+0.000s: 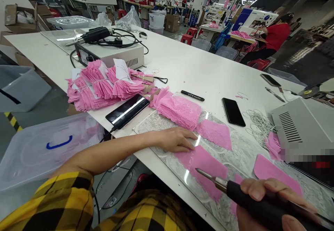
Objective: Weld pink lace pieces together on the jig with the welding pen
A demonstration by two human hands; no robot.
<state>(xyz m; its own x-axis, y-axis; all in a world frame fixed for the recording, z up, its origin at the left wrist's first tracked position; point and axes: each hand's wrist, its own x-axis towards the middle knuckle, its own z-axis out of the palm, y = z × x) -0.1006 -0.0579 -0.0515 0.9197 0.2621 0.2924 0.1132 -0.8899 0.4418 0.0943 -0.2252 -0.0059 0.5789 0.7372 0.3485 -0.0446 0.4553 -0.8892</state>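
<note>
My left hand [175,139] lies flat with fingers stretched out, pressing the near end of a pink lace strip [202,161] onto a clear glass plate [156,121]. My right hand [268,203] is wrapped round the black handle of a hot cutting tool [250,199]. Its metal tip [205,173] hovers over the same strip. A stack of pink lace [179,109] sits just beyond my left hand. More pink pieces [271,172] lie to the right.
Tied bundles of pink lace [101,86] sit at the left with a phone [127,111] beside them. A black marker [192,95], a second phone [233,111], rubber bands [258,125] and grey control boxes [300,126] lie around. A person in red works at a far table.
</note>
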